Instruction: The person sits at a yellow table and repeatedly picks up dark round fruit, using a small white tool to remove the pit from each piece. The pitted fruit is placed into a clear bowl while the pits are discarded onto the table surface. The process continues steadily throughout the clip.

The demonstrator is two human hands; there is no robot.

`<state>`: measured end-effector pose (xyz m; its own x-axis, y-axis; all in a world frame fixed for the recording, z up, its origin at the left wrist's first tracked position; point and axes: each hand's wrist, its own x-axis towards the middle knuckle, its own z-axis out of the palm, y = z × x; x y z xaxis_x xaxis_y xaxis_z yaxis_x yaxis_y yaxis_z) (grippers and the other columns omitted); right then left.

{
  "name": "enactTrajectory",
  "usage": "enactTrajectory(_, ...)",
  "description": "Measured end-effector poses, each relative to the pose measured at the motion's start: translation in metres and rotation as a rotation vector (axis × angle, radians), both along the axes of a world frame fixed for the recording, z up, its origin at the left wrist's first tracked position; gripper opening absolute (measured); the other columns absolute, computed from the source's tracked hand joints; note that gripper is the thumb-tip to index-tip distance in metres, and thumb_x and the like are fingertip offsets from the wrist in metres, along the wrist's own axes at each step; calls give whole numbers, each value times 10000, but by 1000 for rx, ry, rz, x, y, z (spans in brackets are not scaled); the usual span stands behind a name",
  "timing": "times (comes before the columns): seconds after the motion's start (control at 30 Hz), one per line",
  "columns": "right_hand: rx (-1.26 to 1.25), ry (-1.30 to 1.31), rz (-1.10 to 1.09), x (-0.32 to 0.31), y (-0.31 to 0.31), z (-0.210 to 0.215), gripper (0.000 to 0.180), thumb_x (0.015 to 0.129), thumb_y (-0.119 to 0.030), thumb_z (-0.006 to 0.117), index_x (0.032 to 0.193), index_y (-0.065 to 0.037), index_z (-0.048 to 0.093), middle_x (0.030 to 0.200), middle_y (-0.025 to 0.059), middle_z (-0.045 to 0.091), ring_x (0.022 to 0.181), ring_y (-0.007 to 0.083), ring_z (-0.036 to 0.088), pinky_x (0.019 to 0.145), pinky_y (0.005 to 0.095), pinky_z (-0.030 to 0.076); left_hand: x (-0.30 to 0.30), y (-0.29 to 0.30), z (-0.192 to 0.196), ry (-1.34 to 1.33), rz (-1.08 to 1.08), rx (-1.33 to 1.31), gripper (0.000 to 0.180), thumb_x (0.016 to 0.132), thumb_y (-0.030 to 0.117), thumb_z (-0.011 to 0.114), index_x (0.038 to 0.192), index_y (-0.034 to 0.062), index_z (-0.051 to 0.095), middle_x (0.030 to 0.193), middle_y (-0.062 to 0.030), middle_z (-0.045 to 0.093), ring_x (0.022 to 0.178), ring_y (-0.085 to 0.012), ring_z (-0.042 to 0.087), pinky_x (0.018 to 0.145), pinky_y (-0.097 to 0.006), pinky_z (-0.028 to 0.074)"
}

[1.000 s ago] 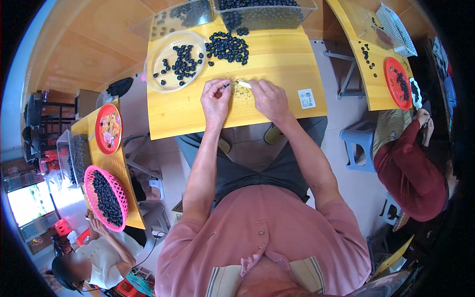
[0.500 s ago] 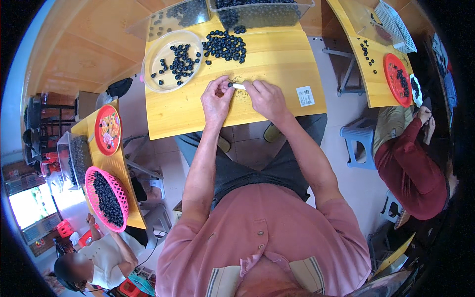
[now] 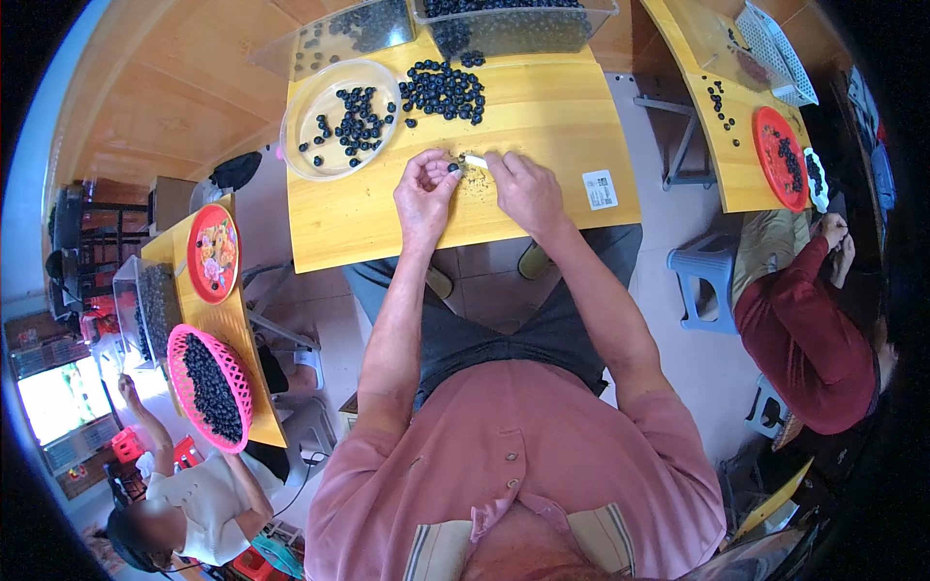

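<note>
Near the middle of the frame, the left hand [image 3: 424,194] has its fingers clamped on a dark ball [image 3: 453,168], the thumb and forefinger pinching it. The fingers of the right hand [image 3: 528,197] are together around a white tool [image 3: 475,161], whose end points at the ball; whether the two touch is too small to tell. Both wrists are close to the tabletop [image 3: 552,97]'s near edge, which slants from lower left up to the right, and the forearms cross it.

Pale crumbs [image 3: 479,184] lie between the hands. Yellow wood stretches from the right hand to a white label [image 3: 600,190] near the right edge, and on upward to a clear bin [image 3: 542,39] at the far edge. Up and left, room is tighter: a heap of dark balls [image 3: 444,92] sits beside a clear round dish [image 3: 312,105], whose rim reaches the left edge. Floor [image 3: 647,155] separates this tabletop from the one at upper right.
</note>
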<state>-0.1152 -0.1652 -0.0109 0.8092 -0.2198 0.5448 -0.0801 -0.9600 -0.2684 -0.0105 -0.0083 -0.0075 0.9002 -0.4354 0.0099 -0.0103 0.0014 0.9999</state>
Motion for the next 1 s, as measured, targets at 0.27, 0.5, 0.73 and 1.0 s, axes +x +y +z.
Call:
enactTrajectory(0.27,-13,2,15,-1,1,-2,285,864,-81,679,1142,-74,739,858,63,650,819,255,713,692,414,602,0,2,-1,-211,29,90,186,914,-25,822,1097,-8,792,1004,-10,674,827,-70,597,776,-222,510)
enactTrajectory(0.5,-12,-5,26,-1,0,-2,285,853,-51,692,1134,-73,735,843,61,633,801,248,706,666,405,593,0,5,3,-246,76,80,176,919,12,827,1092,5,791,994,-20,692,837,-83,621,768,-242,522)
enactTrajectory(0.73,4,-30,32,0,1,-1,249,860,-33,686,1102,-61,740,840,70,647,790,257,709,662,416,596,62,36,49,-545,269,223,142,911,17,811,1051,18,788,934,-88,754,825,-173,712,771,-312,572)
enactTrajectory(1.0,33,-43,36,0,0,6,250,863,-18,674,1102,-52,739,847,92,672,799,276,726,668,434,605,132,55,53,-699,186,550,218,874,44,836,1086,11,797,961,-147,768,797,-236,751,759,-359,597)
